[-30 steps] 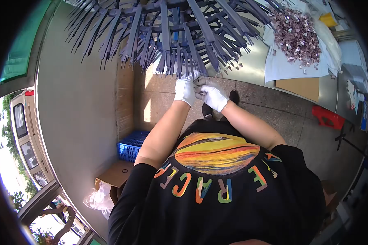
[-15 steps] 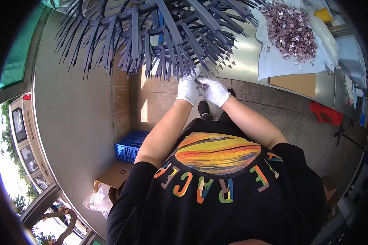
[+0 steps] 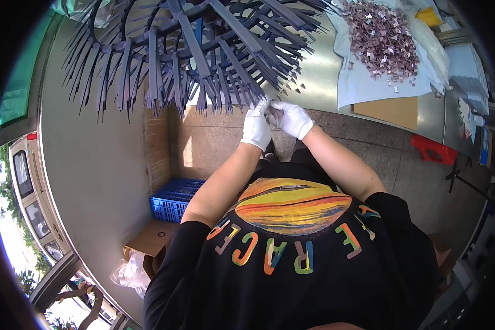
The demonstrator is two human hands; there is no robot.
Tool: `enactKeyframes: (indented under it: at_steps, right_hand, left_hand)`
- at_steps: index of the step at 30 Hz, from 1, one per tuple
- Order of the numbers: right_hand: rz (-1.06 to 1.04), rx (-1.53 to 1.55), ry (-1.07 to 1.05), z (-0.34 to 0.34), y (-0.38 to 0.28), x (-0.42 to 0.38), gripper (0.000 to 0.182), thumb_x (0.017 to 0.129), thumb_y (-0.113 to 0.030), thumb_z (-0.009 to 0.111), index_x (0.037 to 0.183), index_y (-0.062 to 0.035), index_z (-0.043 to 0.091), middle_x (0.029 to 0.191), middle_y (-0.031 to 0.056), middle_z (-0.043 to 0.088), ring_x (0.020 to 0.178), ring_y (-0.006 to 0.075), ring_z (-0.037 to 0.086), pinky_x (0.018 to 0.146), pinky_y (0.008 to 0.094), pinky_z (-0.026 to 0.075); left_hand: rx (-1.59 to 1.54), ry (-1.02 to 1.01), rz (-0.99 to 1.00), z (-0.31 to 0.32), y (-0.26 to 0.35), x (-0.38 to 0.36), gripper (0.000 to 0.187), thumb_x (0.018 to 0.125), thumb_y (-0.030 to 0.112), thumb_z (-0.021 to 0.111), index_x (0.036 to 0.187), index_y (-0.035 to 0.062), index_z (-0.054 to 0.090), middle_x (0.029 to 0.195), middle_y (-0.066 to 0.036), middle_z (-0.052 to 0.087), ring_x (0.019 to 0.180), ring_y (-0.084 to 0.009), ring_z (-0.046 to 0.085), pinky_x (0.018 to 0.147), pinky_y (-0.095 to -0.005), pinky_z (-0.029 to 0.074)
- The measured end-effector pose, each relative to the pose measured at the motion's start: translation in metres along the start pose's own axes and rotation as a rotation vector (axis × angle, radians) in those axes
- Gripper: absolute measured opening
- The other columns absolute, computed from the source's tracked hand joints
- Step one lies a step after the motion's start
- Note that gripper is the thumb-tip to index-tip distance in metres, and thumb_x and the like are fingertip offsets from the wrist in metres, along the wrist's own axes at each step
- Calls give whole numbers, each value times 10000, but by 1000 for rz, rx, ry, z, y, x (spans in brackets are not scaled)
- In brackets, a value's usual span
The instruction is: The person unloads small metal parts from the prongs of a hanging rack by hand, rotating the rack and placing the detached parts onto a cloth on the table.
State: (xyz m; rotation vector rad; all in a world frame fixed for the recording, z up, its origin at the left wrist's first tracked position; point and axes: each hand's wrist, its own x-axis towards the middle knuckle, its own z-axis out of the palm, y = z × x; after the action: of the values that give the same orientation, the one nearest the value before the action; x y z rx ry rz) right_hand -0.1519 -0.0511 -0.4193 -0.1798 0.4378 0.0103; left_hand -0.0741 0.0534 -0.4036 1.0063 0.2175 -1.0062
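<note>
A large dark grey rack [image 3: 194, 47] with many flat radiating prongs hangs at the top of the view. My left hand [image 3: 256, 127], in a white glove, has its fingers closed at the tip of one lower prong. Beside it my right hand [image 3: 294, 120], also gloved in white, is pinched shut on small mauve pieces that show partly between the two hands. Their exact shape is hidden by the fingers. Several similar small pieces [image 3: 301, 87] sit at prong tips just above my right hand.
A heap of small mauve pieces [image 3: 382, 41] lies on a pale blue cloth [image 3: 353, 93] over a metal table [image 3: 322, 91]. Cardboard [image 3: 390, 111] lies under the cloth. A red stool [image 3: 433, 149] stands to the right; a blue crate [image 3: 173, 201] and a cardboard box [image 3: 148, 236] are at left.
The rack has shifted left and turned a little in view. Both hands stay close together near the prong tips, with the left fingers slightly lower than before.
</note>
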Motion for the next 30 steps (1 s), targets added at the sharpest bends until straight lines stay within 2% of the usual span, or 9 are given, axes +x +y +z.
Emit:
enactKeyframes:
  at_steps: [2, 5, 10, 13, 16, 19, 22, 25, 30]
  right_hand:
    - [21, -77, 41, 1, -5, 1, 260, 844, -55, 562, 1103, -58, 576, 1009, 70, 649, 875, 180, 629, 687, 283, 520]
    - [29, -201, -2, -19, -5, 5, 304, 820, -31, 506, 1115, -46, 574, 1024, 89, 649, 894, 199, 635, 705, 310, 519]
    - [92, -10, -59, 1, -28, -27, 375, 782, -35, 451, 1139, -17, 565, 1043, 139, 640, 970, 259, 626, 856, 429, 498]
    - [95, 35, -48, -1, -45, -22, 318, 826, -62, 493, 1132, -14, 566, 1033, 113, 647, 961, 235, 637, 809, 424, 518]
    - [63, -129, 39, 1, -52, -8, 243, 876, -120, 574, 1113, -65, 580, 955, 54, 661, 849, 150, 652, 714, 330, 537]
    - [105, -365, -64, 6, -65, -5, 237, 866, -141, 606, 1095, -92, 565, 976, 40, 640, 866, 156, 631, 726, 296, 530]
    - [156, -467, -71, -1, -71, -4, 263, 842, -152, 656, 1082, -90, 568, 953, 11, 640, 852, 115, 629, 705, 268, 532]
    - [214, -497, -94, -4, -77, -6, 273, 833, -118, 643, 1095, -84, 577, 1045, 39, 649, 925, 145, 639, 777, 320, 520]
    - [267, -504, -20, 6, -84, -14, 286, 843, -82, 579, 1127, -58, 570, 1097, 82, 644, 981, 189, 638, 845, 364, 520]
  left_hand:
    - [-78, 81, -52, 13, 5, 7, 232, 948, 255, 535, 1059, 70, 620, 888, -49, 629, 780, -165, 583, 697, -268, 456]
    - [41, 71, 49, 22, 13, -1, 219, 944, 247, 545, 1039, 67, 627, 889, -60, 629, 762, -146, 584, 658, -257, 463]
    - [124, -111, 64, 0, -5, -2, 406, 961, 357, 479, 1241, 64, 502, 998, -65, 628, 792, -136, 585, 617, -237, 449]
    - [35, 78, 76, 17, -18, -9, 379, 952, 355, 499, 1234, 103, 516, 1065, -56, 613, 842, -146, 575, 651, -226, 435]
    - [206, 32, 138, 26, -17, 5, 310, 932, 152, 518, 1239, 109, 533, 1081, -53, 606, 835, -148, 535, 673, -218, 421]
    - [358, 33, 345, 60, 1, -7, 253, 924, 58, 484, 1158, 81, 579, 941, -65, 621, 715, -138, 510, 629, -255, 449]
    - [506, 113, 246, 34, -17, 27, 254, 956, 230, 493, 1075, 41, 614, 831, -81, 627, 613, -180, 558, 549, -327, 511]
    - [36, 182, 0, 44, -12, 22, 348, 956, 338, 479, 1058, 35, 616, 842, -90, 628, 627, -231, 611, 514, -393, 541]
    - [42, 179, 67, 43, -16, 22, 323, 960, 328, 467, 998, 32, 591, 862, -130, 633, 651, -259, 626, 548, -381, 548]
